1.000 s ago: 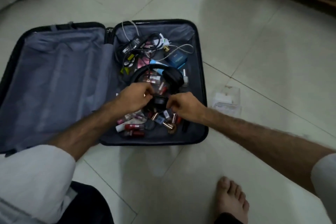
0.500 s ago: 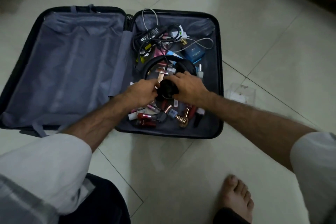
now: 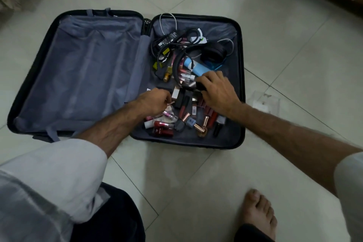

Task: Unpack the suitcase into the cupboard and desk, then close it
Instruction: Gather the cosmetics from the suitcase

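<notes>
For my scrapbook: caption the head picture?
Two hands sort cosmetics and headphones in an open suitcase.

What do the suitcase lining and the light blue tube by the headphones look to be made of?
Suitcase lining: thin grey woven fabric, probably polyester, since it wrinkles and has a faint sheen. Light blue tube: likely smooth plastic with an even, slightly glossy surface, though painted metal can't be ruled out.
</notes>
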